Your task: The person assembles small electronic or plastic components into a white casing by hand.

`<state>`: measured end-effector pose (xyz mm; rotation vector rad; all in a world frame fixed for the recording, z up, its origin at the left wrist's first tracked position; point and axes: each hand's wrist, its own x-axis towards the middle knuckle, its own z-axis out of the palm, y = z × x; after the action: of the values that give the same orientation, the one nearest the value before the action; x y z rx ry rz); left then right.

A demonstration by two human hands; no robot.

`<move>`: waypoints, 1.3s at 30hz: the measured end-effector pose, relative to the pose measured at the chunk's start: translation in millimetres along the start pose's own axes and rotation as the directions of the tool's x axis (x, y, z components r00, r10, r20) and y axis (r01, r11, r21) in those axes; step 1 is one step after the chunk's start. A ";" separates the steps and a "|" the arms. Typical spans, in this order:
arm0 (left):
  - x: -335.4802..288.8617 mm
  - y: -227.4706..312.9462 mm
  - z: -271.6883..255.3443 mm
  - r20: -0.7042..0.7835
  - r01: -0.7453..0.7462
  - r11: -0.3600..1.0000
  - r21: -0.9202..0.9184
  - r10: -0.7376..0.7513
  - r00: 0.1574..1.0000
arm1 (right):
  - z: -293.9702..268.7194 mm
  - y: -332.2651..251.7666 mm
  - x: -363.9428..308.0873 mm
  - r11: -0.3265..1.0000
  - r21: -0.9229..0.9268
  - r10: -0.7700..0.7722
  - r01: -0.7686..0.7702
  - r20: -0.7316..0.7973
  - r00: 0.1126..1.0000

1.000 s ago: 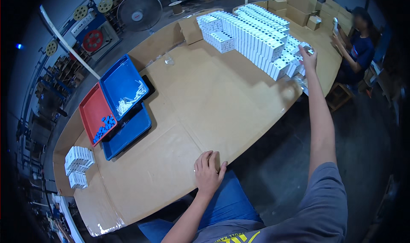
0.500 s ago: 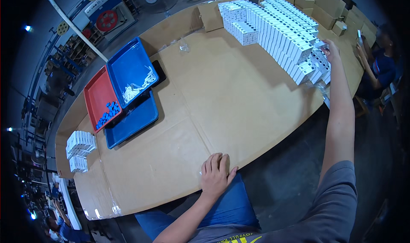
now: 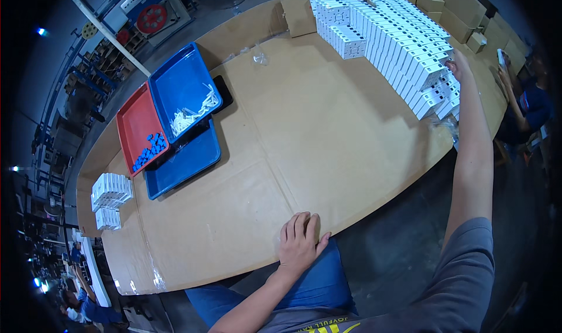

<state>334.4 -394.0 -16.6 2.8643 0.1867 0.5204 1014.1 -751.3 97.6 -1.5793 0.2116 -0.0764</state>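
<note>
My right arm reaches to the large stack of white rectangular plastic units [image 3: 398, 46] at the far right of the table. There my right hand [image 3: 459, 66] is at the stack's right side, fingers bent and closed against a white unit at its upper edge; the fingertips are partly hidden. The units stand in tight rows, with small dark square openings on their upper faces. My left hand [image 3: 301, 239] rests palm down on the cardboard-covered table [image 3: 328, 157] by its front edge, fingers loosely spread and holding nothing.
At the left, a blue tray [image 3: 181, 81] holds white slim pieces and a red tray [image 3: 136, 119] holds small blue parts. Another blue tray [image 3: 187, 163] lies below them. A smaller white stack [image 3: 111, 192] stands farther left. Beyond the right edge sits another person [image 3: 530, 98].
The view has shifted slightly, so the table contents appear a little to the right. My right hand has settled closer against the stack, where a unit looked tilted before. My left hand stays in place.
</note>
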 end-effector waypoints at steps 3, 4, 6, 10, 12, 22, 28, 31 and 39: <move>-2.0 -1.8 0.1 0.008 0.001 1.000 0.007 -0.001 1.000 | 3.6 8.9 2.4 0.999 -0.035 -0.007 0.006 -0.028 1.000; -2.6 -1.9 0.6 0.005 0.001 1.000 0.008 -0.001 1.000 | 2.3 11.9 2.6 0.998 -0.056 -0.027 0.027 0.003 1.000; -2.9 -0.5 2.9 0.004 -0.002 1.000 0.000 0.002 1.000 | -5.6 13.7 4.0 0.995 -0.082 -0.048 0.050 0.029 0.998; -0.7 0.4 1.1 -0.003 -0.003 1.000 0.020 0.003 1.000 | -3.8 17.0 1.8 0.983 -0.182 0.009 0.000 0.046 0.999; 0.5 -1.4 -1.8 -0.009 0.005 0.999 0.041 -0.005 1.000 | 8.3 24.8 6.1 0.981 -0.194 0.029 -0.014 0.072 0.997; -25.5 -13.6 -8.1 -0.048 0.051 0.986 -0.159 -0.059 0.997 | -128.7 19.6 144.8 0.971 -0.085 -0.193 0.224 0.273 0.942; -10.5 -6.9 1.7 -0.093 -0.007 0.999 -0.039 0.003 0.996 | -124.0 96.4 41.2 0.630 -0.560 -0.602 0.539 0.087 0.794; -24.3 -17.9 -4.1 -0.074 0.013 1.000 -0.011 -0.014 0.997 | -48.5 156.2 -80.6 0.609 -0.517 -0.602 0.601 0.191 0.775; -23.2 -8.8 -4.9 -0.182 -0.002 0.970 -0.243 -0.044 0.982 | 47.7 125.8 -447.1 0.447 -0.498 -0.547 0.743 0.505 0.668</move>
<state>310.3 -388.4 -21.9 2.5735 0.1715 0.7531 573.8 -623.7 8.8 -2.3170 -0.7197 -0.4348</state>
